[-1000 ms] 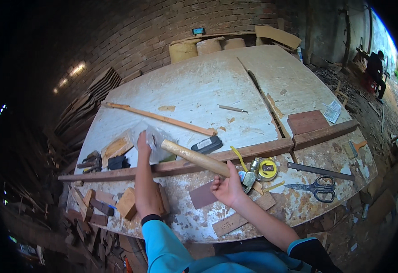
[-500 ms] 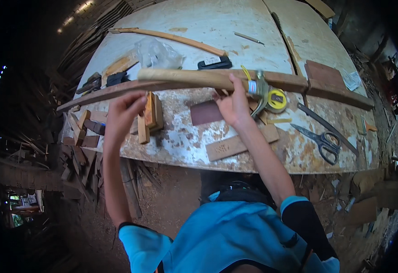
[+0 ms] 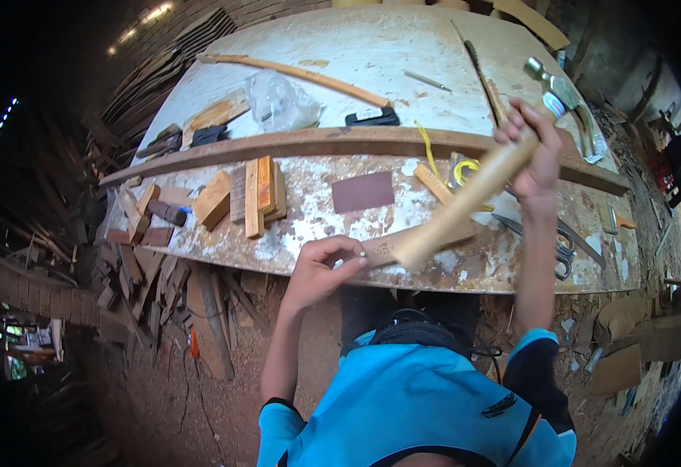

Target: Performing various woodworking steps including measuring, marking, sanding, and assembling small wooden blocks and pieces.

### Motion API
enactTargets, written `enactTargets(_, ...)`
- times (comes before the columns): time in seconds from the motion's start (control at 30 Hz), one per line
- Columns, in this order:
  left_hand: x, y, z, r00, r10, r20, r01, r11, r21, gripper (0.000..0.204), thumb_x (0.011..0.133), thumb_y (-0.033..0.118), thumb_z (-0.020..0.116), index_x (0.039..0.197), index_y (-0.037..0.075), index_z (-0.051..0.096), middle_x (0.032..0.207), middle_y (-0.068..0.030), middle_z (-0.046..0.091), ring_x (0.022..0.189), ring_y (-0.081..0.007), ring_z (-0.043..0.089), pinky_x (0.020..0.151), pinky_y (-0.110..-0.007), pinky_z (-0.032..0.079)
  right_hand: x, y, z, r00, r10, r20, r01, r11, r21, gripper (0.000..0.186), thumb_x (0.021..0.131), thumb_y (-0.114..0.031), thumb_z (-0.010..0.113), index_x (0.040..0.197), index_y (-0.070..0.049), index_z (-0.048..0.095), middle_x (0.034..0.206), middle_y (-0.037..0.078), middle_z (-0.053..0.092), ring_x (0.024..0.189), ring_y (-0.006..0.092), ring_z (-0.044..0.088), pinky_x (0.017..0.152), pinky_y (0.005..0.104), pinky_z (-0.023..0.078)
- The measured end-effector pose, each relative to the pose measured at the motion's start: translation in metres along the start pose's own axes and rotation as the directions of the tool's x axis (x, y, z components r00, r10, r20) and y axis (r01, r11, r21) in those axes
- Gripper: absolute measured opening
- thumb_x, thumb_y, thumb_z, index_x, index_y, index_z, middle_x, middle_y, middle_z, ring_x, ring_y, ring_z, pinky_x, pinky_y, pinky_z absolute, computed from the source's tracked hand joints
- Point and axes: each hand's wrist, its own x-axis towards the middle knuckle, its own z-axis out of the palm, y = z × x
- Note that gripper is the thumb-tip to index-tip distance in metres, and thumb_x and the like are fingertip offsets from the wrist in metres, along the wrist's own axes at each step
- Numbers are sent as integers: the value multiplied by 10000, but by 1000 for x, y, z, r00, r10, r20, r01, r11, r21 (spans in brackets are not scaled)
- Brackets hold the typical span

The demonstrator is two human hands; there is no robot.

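My right hand (image 3: 535, 156) is shut on a claw hammer's pale wooden handle (image 3: 457, 210), its metal head (image 3: 558, 89) raised at the upper right. My left hand (image 3: 329, 265) is at the bench's front edge, fingers pinched on something small I cannot make out, touching or beside a printed wooden strip (image 3: 387, 249). A maroon rectangular sheet (image 3: 362, 192) lies behind that hand. Stacked wood blocks (image 3: 263, 187) sit to its left. A yellow tape measure (image 3: 465, 171) and black-handled scissors (image 3: 565, 257) are partly hidden behind the hammer and right arm.
A long brown beam (image 3: 294, 144) crosses the bench (image 3: 340, 47). Beyond it lie a plastic bag (image 3: 278, 101), a thin stick (image 3: 309, 76) and a black tool (image 3: 372, 117). Scrap wood (image 3: 130, 288) is piled at the left. Another person (image 3: 675, 167) is at the far right.
The hammer has risen to the upper right in my right hand. My left hand has moved from the bag and blocks rightward and down to the front edge, its fingers now pinched.
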Motion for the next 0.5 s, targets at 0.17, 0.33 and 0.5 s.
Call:
enactTargets(0.17,39,-11,10,999,-32,42,38,989,-142,175,809,63,675,967,-6,647,838,-20,645,796,-81,579,740,-241,463,-66,-65,-21,965,155,-213,-241,845,-478,283,862,-150,554,1090,12,509,684,-2,467,506,73,455,464,220,409)
enactTargets(0.33,63,-23,14,980,38,196,-58,994,97,99,781,79,695,864,26,698,903,-70,680,894,-171,617,838,-311,459,-120,-51,-14,890,279,-360,-455,533,-713,322,811,-132,582,1094,10,523,639,12,503,466,83,494,406,245,406)
enactTargets(0.5,68,-34,7,963,93,253,-124,986,109,105,807,85,671,888,21,693,917,-74,673,916,-179,612,844,-308,462,-136,-36,-7,845,408,-345,-418,104,-902,429,766,-140,637,1150,18,525,667,25,532,514,88,515,467,230,429)
